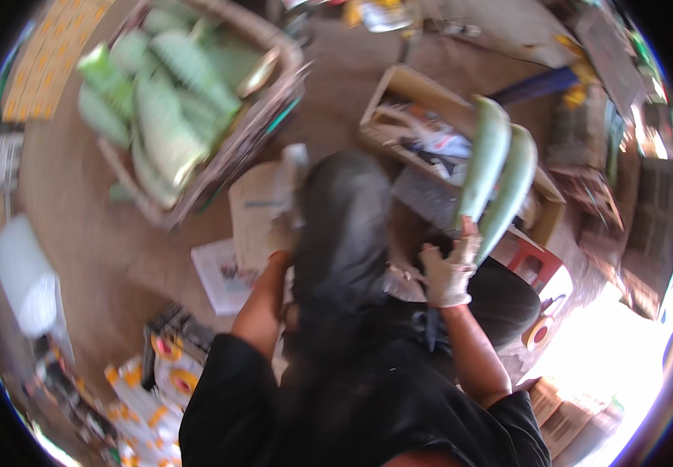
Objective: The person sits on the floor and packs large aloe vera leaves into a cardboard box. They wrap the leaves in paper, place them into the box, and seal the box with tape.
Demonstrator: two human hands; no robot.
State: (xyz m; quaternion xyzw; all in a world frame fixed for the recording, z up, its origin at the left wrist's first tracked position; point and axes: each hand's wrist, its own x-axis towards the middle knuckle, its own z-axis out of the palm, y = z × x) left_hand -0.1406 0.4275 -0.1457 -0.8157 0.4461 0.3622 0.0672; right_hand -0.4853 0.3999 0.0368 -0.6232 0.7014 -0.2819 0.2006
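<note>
My right hand (450,265), in a pale knit glove, has its thumb spread apart. Its fingers touch the lower end of one long pale green gourd-like vegetable (485,157). A second long green vegetable (511,184) lies alongside it; both lean over an open cardboard box (406,82) and reach down towards my right leg. My left hand (284,233) is blurred and partly hidden beside my raised knee, over a piece of brown cardboard (255,201). Whether it grips the cardboard is unclear. At upper left, a woven basket (237,152) is heaped with thick green produce (164,117).
The box holds plastic packaging (447,137). A printed sheet (220,274) lies on the brown floor (109,257). To the left is a roll of clear wrap (27,277). Rolls of tape (182,382) sit at lower left, another tape roll (539,334) at right. Wooden crates (581,140) stand at right.
</note>
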